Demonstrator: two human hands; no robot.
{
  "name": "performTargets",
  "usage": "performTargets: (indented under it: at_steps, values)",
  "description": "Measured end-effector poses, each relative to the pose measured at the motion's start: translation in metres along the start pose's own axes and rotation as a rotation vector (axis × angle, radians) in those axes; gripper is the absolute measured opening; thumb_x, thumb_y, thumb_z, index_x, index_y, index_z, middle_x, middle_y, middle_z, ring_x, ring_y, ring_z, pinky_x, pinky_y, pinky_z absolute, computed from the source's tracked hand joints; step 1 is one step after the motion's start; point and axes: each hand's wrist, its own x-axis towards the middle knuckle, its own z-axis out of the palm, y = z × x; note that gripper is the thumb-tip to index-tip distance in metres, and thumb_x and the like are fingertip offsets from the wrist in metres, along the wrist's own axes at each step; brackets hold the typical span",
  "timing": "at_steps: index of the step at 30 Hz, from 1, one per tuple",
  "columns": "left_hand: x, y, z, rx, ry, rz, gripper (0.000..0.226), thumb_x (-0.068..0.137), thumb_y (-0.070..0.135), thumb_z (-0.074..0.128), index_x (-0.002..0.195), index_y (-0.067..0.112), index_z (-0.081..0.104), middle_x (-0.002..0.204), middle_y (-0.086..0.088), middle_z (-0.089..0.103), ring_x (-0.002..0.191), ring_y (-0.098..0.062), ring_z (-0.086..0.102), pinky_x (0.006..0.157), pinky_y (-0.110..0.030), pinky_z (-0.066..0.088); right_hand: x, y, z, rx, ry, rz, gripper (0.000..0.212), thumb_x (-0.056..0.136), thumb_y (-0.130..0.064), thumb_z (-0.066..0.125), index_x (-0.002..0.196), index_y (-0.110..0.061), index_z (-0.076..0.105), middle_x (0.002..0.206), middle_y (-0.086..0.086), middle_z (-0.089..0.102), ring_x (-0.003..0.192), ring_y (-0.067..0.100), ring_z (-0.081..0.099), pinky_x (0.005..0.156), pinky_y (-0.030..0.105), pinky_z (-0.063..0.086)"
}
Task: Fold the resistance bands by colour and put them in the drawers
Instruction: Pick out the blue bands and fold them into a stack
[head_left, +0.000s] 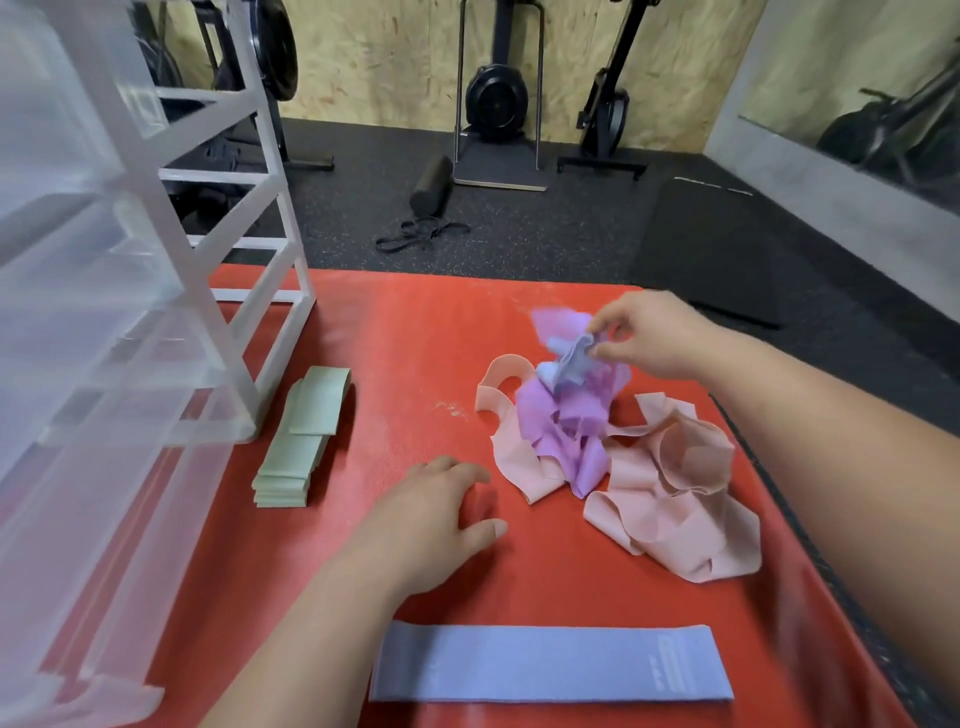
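On the red mat (415, 364) lies a tangled heap of bands: purple ones (566, 431) in the middle, pink ones (670, 499) around and to the right. My right hand (644, 332) pinches a crumpled blue-grey band (571, 361) at the top of the heap. My left hand (441, 504) rests flat on the mat, fingers spread, left of the heap and holding nothing. One blue-grey band (550, 665) lies flat near the front edge. A stack of folded green bands (301, 441) sits beside the drawer unit. The translucent drawer unit (93, 312) stands at the left, with drawers pulled out.
Beyond the mat is dark rubber floor with a black foam roller (431, 192), black looped bands (415, 236), a black mat (717, 249) and exercise machines (496, 98) against the plywood wall. A mirror (857, 98) is at the right.
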Motion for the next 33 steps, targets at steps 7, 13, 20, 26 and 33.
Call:
performTargets:
  at_steps: [7,13,20,26,33]
  values:
    - [-0.006,0.011,-0.008,-0.025,0.010,-0.014,0.057,0.095,0.060,0.065,0.146,0.037,0.053,0.129,0.010,0.056,0.118,-0.018,0.058,0.100,-0.036,0.049,-0.041,0.000,0.018,0.141,0.136,0.072,0.013,0.085,-0.030,0.083,0.092,-0.029,0.072,0.098,-0.007,0.073,0.094,0.019,0.067,0.087,0.039,0.053]
    - [-0.011,0.021,-0.019,-0.069,0.094,-0.002,0.050,0.095,0.057,0.066,0.141,0.038,0.057,0.126,0.012,0.059,0.114,-0.015,0.062,0.098,-0.039,0.053,-0.078,-0.014,0.018,0.395,0.269,0.128,0.027,0.082,-0.014,0.083,0.095,-0.035,0.071,0.087,-0.011,0.075,0.080,0.011,0.070,0.074,0.027,0.056]
    - [-0.025,0.037,-0.026,-0.179,0.145,0.024,0.044,0.097,0.052,0.068,0.137,0.038,0.061,0.125,0.018,0.065,0.105,-0.006,0.066,0.094,-0.033,0.054,-0.151,-0.056,0.045,0.526,0.380,0.125,0.043,0.079,-0.002,0.076,0.101,-0.038,0.075,0.094,-0.012,0.070,0.086,0.000,0.065,0.071,0.011,0.048]
    - [-0.038,0.054,-0.021,-0.450,0.117,0.005,0.046,0.097,0.049,0.072,0.139,0.034,0.063,0.109,0.020,0.072,0.086,-0.002,0.069,0.085,-0.032,0.057,-0.197,-0.081,0.095,0.549,0.357,0.034,0.041,0.079,-0.010,0.085,0.110,-0.035,0.074,0.102,-0.024,0.074,0.095,-0.004,0.069,0.085,0.022,0.055]
    - [-0.044,0.047,-0.015,-0.593,0.168,-0.040,0.036,0.095,0.024,0.078,0.129,0.027,0.071,0.086,0.017,0.074,0.078,-0.008,0.068,0.089,-0.042,0.060,-0.203,-0.100,0.100,0.528,0.306,-0.063,0.067,0.080,-0.019,0.086,0.136,-0.045,0.060,0.086,-0.029,0.068,0.079,0.000,0.064,0.072,0.009,0.043]
